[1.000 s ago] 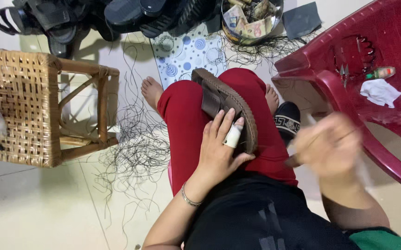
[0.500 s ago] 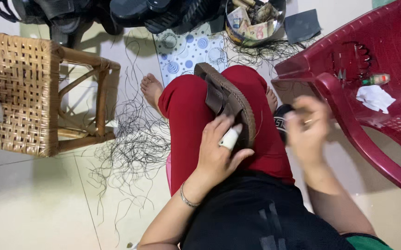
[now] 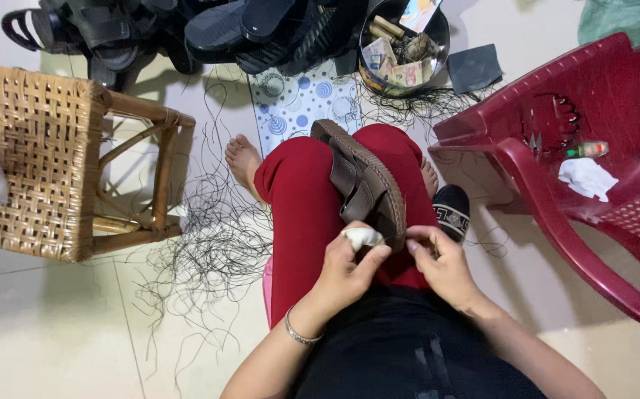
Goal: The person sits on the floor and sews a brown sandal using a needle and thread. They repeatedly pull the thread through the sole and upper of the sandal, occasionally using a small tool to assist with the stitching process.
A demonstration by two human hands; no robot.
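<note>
Brown strappy sandal (image 3: 364, 185) lay sole-edge up across the red-trousered lap, heel end toward the hands. Left hand (image 3: 346, 266) was curled shut on the heel rim, one finger wrapped in white tape or cloth (image 3: 363, 236) pressed to the sole edge. Right hand (image 3: 442, 262) sat at 3 o'clock of it, fingers pinched tight at the same edge; looked like a needle or thread in the pinch, too small to tell.

Loose black threads (image 3: 209, 251) littered the floor at 9 o'clock of the lap. Wicker stool (image 3: 31, 162) farther out same way. Red plastic chair (image 3: 578, 185) at 3 o'clock w/ a white rag (image 3: 587, 177) on the seat. Metal bowl of scraps (image 3: 405, 41) at 12, pile of dark sandals (image 3: 187, 29) at 11.

Judgement: stitching along the sole edge. To do it well: keep the heel clamped w/ left, use the wrapped finger as guard, pull straight out from the edge, even tension.
</note>
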